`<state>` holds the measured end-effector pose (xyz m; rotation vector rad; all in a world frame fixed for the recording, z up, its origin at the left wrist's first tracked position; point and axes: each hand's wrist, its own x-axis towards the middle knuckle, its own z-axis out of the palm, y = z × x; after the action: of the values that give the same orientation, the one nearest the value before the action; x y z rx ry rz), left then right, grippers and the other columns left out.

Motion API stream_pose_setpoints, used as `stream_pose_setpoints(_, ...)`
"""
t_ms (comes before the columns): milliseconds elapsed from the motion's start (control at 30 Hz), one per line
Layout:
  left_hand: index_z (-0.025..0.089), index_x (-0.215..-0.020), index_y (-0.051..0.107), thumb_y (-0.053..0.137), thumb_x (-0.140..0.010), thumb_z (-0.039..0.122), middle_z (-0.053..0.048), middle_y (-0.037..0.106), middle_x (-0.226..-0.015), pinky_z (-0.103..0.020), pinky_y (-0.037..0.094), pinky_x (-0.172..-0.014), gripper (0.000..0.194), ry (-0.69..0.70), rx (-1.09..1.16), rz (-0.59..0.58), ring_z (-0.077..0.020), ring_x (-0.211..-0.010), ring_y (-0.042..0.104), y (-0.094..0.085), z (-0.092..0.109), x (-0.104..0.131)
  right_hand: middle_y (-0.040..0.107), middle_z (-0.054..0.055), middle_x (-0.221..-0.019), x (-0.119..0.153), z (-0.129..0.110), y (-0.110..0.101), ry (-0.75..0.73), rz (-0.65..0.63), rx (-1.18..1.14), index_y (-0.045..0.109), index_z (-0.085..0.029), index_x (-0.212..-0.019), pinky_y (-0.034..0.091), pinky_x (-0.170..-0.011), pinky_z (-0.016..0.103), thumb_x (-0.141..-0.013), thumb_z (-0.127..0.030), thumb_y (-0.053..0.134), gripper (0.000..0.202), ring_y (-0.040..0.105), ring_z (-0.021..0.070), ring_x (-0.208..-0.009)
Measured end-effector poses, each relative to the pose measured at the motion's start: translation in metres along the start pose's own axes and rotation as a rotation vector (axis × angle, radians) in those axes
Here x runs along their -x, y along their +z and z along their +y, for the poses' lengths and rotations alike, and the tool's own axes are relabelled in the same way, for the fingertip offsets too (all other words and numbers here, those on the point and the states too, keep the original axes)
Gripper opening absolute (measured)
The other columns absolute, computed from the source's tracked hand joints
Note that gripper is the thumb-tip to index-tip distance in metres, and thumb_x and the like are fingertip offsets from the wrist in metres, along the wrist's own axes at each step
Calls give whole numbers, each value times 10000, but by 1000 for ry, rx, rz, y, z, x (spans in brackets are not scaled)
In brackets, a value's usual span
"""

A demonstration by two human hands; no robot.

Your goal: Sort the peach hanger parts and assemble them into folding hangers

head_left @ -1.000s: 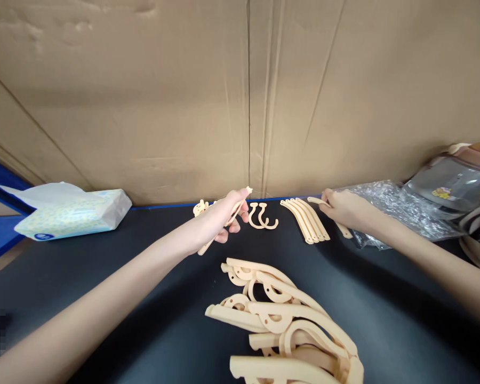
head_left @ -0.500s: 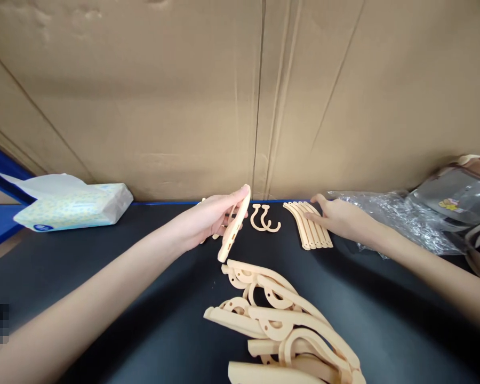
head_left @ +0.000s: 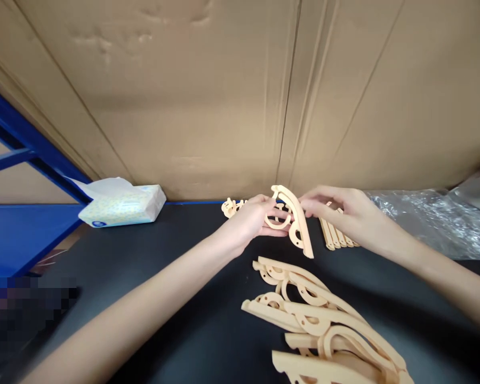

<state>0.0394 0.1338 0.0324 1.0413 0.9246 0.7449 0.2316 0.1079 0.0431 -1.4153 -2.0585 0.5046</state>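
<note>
My left hand (head_left: 250, 221) is closed on a folding hanger (head_left: 300, 221) of cream-coloured plastic, raised above the black table with its curved hook and arm showing. At the hanger's right edge is my right hand (head_left: 340, 210), its thumb and fingers pinched together. Whether a small part sits in that pinch is hidden. Behind the right hand lies a row of slim curved strips (head_left: 331, 237), partly covered by it. Nearer to me, several folded hangers (head_left: 324, 312) of the same plastic lie in an overlapping pile.
A tissue pack (head_left: 124, 205) stands at the left back. More small cream parts (head_left: 230, 207) lie behind my left hand. Clear plastic wrap (head_left: 416, 224) spreads at the right. Cardboard (head_left: 208, 106) rises behind the table, and a blue metal frame (head_left: 28, 144) stands at the left.
My right hand has left the row of strips and come to the hanger. My left hand has turned the hanger so its hook and arm face me. The view has swung left.
</note>
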Motion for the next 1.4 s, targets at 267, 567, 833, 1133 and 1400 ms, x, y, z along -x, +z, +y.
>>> stream_pose_setpoints(267, 136, -880, 477, 404, -984, 244, -152, 706, -974, -414, 533, -858, 166, 52, 16, -65, -206, -809, 713, -1, 1, 3, 695, 36, -893, -8, 9, 11, 34, 85, -138, 648, -209, -1004, 481, -630, 280, -807, -516, 611, 367, 627, 164, -747)
stream_pose_setpoints(567, 154, -744, 518, 495, -917, 240, -62, 658, -1076, -326, 416, -908, 194, 231, -314, -7, -187, -991, 621, -2, -3, 0, 717, 34, -833, -13, 12, -14, 10, 32, -112, 686, -189, -889, 457, -605, 262, -845, -432, 585, 267, 641, 164, -714)
stream_pose_setpoints(833, 220, -793, 403, 289, -983, 351, 55, 382, -588, -257, 265, -535, 257, 521, -825, 56, -124, -513, 378, -3, -27, -1, 671, 51, -725, -7, 17, 2, -245, 100, 910, 640, -179, -976, 214, -473, 279, -903, -157, 380, 271, 544, 152, -557)
stream_pose_setpoints(1133, 224, -837, 432, 381, -943, 223, 39, 501, -560, -256, 273, -534, 117, 454, -956, 116, -148, -499, 486, 16, -33, 5, 481, -55, -568, -18, 48, -6, 26, -373, -105, 570, -186, -858, 328, -438, 225, -951, -383, 348, 311, 393, 75, -388)
stream_pose_setpoints(1400, 178, -967, 508, 474, -901, 305, 16, 633, -510, -230, 310, -466, 147, 219, -889, 163, -133, -383, 473, -6, -44, -36, 468, -33, -538, -26, 46, -20, 296, 143, -478, 656, -166, -958, 313, -430, 217, -873, -301, 474, 241, 410, 90, -452)
